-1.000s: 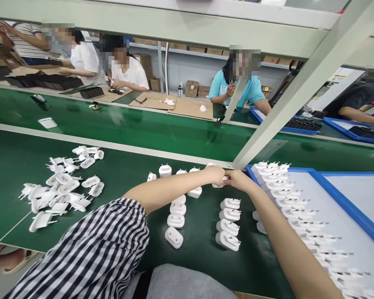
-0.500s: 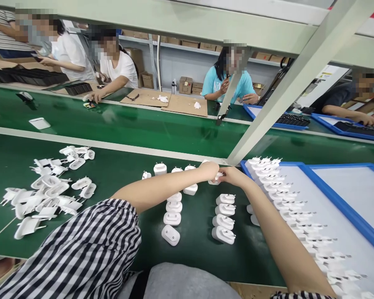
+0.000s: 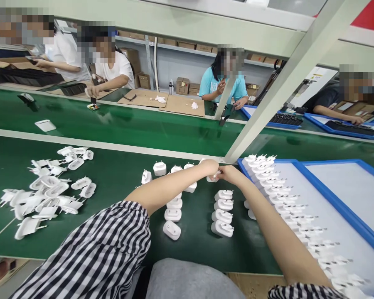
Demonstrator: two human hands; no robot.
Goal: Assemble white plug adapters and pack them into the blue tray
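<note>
My left hand (image 3: 210, 167) and my right hand (image 3: 230, 173) meet over the far middle of the green table. Between them is a white plug charger (image 3: 212, 179), gripped by the closed fingers of both; my left fingers are mostly hidden behind the wrist. Just beyond, another white piece (image 3: 202, 160) shows partly. Nearer to me, a short column of white chargers (image 3: 222, 216) lies with pins up or sideways. Left of it, more chargers (image 3: 173, 214) form a second column, partly covered by my left forearm. Others (image 3: 160, 168) stand upright farther back.
Loose white pronged shells (image 3: 50, 187) are heaped at left. A blue-rimmed tray (image 3: 294, 166) at right holds rows of chargers (image 3: 286, 203); another tray (image 3: 358, 164) adjoins it. A slanted metal post (image 3: 268, 104) rises beyond my hands. Across the green belt (image 3: 143, 128), several co-workers sit.
Both hands stay at the same charger, with slight finger movement. The view has shifted a little. A white shell on the belt has slid right, and a co-worker's hand at the left has lifted.
</note>
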